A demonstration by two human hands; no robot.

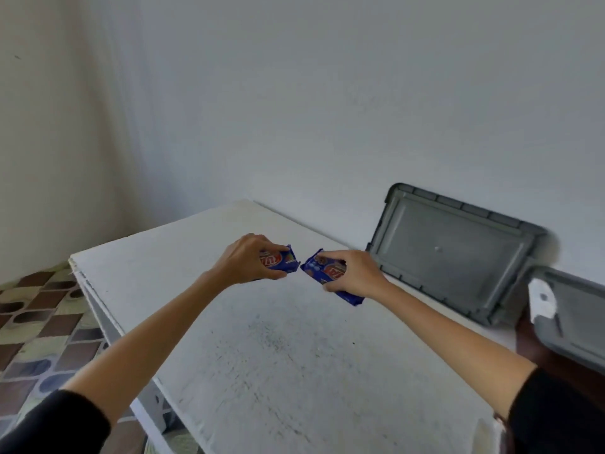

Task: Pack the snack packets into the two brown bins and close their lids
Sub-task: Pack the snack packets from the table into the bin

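Your left hand [248, 260] pinches one blue snack packet [281, 261]. Your right hand [355, 273] curls round a second packet [322, 268]. Both are low at the tabletop [262, 355], just left of the grey lid [458, 253] propped against the wall. A sliver of brown bin [530, 342] shows below that lid's right end, under a second grey lid [576, 309]. Swinging across may topple the propped lid, and a loose pinch on slick wrap could drop a packet short.

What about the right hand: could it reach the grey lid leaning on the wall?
Probably yes: nothing stands between the right hand and the lid, though that hand grips a blue packet it should drop first.
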